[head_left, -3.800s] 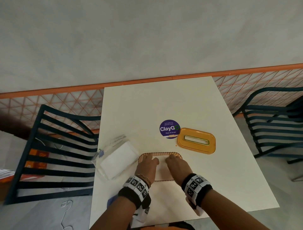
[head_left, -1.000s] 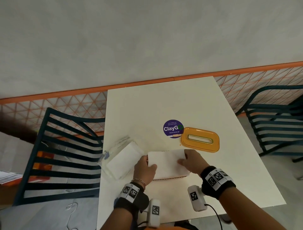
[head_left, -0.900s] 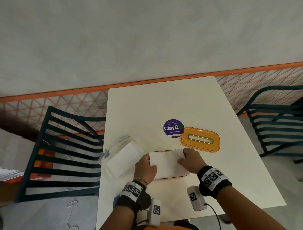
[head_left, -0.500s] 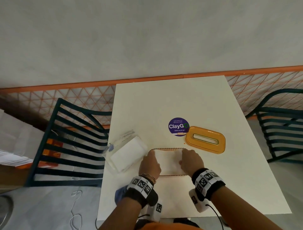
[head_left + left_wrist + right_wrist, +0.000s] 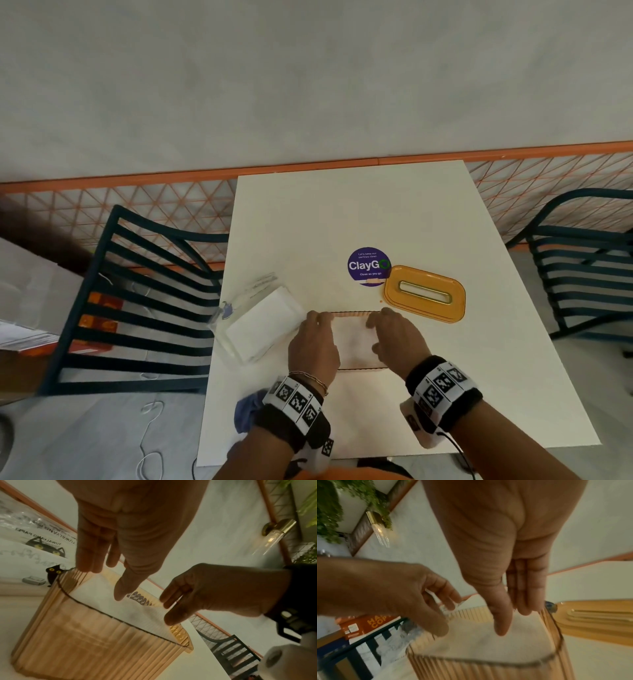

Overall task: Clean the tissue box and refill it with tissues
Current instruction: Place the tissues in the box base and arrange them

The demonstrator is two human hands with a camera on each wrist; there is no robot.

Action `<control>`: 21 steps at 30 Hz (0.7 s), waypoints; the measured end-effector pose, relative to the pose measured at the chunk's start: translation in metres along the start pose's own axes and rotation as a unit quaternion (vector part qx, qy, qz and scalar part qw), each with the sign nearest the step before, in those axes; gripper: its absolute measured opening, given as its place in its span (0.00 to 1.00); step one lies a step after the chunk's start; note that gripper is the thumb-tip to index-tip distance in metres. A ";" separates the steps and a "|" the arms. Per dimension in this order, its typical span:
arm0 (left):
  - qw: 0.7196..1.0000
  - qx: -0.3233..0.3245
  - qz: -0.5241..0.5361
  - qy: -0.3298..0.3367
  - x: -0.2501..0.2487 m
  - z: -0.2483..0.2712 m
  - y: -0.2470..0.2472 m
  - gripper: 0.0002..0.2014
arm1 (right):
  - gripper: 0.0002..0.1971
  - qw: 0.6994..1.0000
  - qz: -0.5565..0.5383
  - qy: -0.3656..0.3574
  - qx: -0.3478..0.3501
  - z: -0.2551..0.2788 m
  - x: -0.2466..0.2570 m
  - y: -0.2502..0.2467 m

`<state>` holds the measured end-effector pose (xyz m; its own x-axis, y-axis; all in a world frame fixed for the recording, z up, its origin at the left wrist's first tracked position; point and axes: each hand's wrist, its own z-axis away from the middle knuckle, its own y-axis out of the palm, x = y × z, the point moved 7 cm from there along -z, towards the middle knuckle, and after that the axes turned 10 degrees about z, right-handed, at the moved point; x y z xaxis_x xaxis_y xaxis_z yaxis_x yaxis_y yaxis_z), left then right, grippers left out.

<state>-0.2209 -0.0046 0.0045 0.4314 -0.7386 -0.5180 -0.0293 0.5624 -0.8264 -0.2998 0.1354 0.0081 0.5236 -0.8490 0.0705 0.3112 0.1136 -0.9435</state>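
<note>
The ribbed amber tissue box [image 5: 352, 313] stands open on the white table [image 5: 342, 212], with a white tissue stack [image 5: 352, 339] inside it. My left hand [image 5: 313, 339] is at the box's left end and my right hand [image 5: 397, 339] at its right end. Both have straight fingers pointing down onto the stack. In the left wrist view, the left fingers [image 5: 89, 561] reach the box rim [image 5: 102, 614] and the thumb hovers over the tissue [image 5: 109, 607]. In the right wrist view, the right fingertips [image 5: 522, 605] touch the tissue [image 5: 488, 642] near the box wall [image 5: 488, 672]. The orange slotted lid [image 5: 424, 294] lies apart, to the right.
An opened clear pack of white tissues [image 5: 260, 322] lies left of the box. A blue cloth [image 5: 246, 414] sits at the near left table edge, and a purple round sticker [image 5: 368, 265] lies beside the lid. Dark slatted chairs [image 5: 137, 308] flank the table.
A second ago both hands held the white stack above the box. It has since gone down inside, and both hands now rest on it at the two ends.
</note>
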 end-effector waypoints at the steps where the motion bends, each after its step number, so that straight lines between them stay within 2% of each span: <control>1: 0.999 0.019 0.003 0.026 -0.003 -0.002 0.005 0.25 | 0.21 1.000 0.007 -0.021 0.015 0.001 0.003 0.006; 3: 0.996 0.067 0.003 0.052 -0.004 -0.005 0.016 0.22 | 0.22 0.998 0.025 -0.043 0.033 0.003 0.008 0.016; 5: 0.994 0.095 -0.003 0.047 0.000 -0.008 0.023 0.21 | 0.23 0.998 0.033 -0.036 0.040 0.004 0.012 0.024; 9: 0.994 0.100 -0.006 0.047 0.010 -0.012 0.030 0.18 | 0.26 0.998 0.043 -0.019 0.040 0.001 0.019 0.030; 12: 0.995 0.081 0.032 0.041 0.011 -0.013 0.020 0.17 | 0.23 0.999 0.025 -0.008 0.029 -0.005 0.017 0.026; 17: 0.989 -0.051 0.132 -0.035 0.049 -0.028 -0.047 0.07 | 0.14 0.997 -0.043 0.041 -0.056 -0.009 0.006 0.000; 19: 0.985 -0.071 0.130 -0.091 0.086 -0.038 -0.065 0.10 | 0.12 0.990 -0.065 0.082 -0.098 -0.009 -0.002 -0.008; 21: 0.981 -0.044 0.107 -0.153 0.123 -0.047 -0.066 0.19 | 0.13 0.984 -0.068 0.116 -0.118 -0.008 -0.010 -0.009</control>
<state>-0.2080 -0.1500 -0.0146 0.6573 -0.4534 -0.6020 -0.2204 0.6482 -0.7289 -0.3140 0.1388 0.0136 0.2865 -0.9461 0.1507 0.1577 -0.1086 -0.9815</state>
